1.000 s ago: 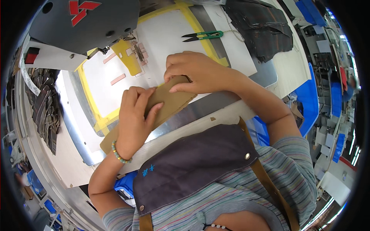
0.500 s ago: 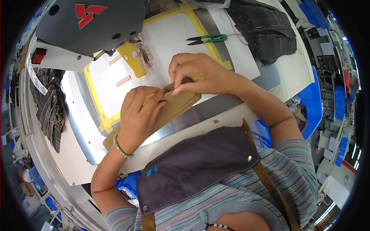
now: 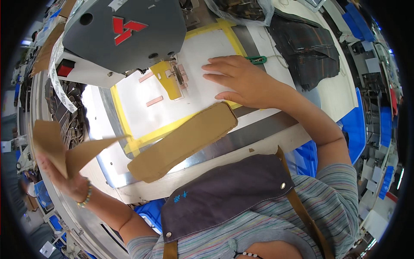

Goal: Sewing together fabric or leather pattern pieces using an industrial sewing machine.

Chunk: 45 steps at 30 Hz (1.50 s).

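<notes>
Resting nearest on the metal table [image 3: 241, 144], a long tan pad [image 3: 183, 140]; left hand [image 3: 64, 179] off to the side, fingers clamped on folded tan pieces [image 3: 64, 149]. Beyond, right hand [image 3: 241, 82], fingers spread flat on yellow-bordered white plate [image 3: 202, 64]; farthest, grey sewing machine [image 3: 125, 34] bearing red emblem [image 3: 125, 29].

Tan cardboard strip [image 3: 183, 140]; yellow tape border [image 3: 148, 136] on white plate [image 3: 202, 64]; grey machine head [image 3: 125, 32] w/ red logo.
</notes>
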Motion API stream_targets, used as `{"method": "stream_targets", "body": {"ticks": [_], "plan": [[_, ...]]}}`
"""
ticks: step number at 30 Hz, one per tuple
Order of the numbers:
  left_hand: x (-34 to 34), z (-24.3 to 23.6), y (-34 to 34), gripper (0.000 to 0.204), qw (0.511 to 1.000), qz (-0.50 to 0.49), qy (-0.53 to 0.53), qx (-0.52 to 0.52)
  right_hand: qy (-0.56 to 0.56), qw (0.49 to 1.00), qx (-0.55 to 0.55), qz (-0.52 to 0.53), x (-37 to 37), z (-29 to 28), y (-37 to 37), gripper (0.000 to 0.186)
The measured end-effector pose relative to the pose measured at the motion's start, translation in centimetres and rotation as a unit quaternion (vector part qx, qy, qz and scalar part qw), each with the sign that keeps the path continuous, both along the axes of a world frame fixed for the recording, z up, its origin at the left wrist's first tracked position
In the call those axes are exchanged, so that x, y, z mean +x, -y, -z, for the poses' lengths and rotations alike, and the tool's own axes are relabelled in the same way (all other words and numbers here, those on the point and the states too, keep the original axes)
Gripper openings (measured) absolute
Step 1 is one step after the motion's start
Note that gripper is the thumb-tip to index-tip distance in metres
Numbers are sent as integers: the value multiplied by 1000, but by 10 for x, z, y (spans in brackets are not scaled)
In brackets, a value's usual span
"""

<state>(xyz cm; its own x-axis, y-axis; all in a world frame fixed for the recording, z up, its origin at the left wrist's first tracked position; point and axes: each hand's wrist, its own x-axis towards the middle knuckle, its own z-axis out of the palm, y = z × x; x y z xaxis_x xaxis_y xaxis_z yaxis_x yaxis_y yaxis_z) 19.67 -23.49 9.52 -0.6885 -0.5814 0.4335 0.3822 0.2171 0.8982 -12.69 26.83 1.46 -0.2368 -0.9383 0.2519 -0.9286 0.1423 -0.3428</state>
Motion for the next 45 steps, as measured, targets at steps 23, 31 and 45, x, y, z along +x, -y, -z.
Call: {"method": "stream_targets", "body": {"ticks": [23, 31, 45], "plan": [[-184, 94, -151, 9, 903, 198, 323, -202, -56, 993, -100, -40, -37, 28, 69, 46], [-206, 97, -138, 9, 889, 182, 404, -118, -98, 993, -48, 36, -47, 31, 59, 45], [-205, 114, -125, 11, 916, 148, 357, -103, -154, 981, -103, 60, -45, 21, 63, 25]]}}
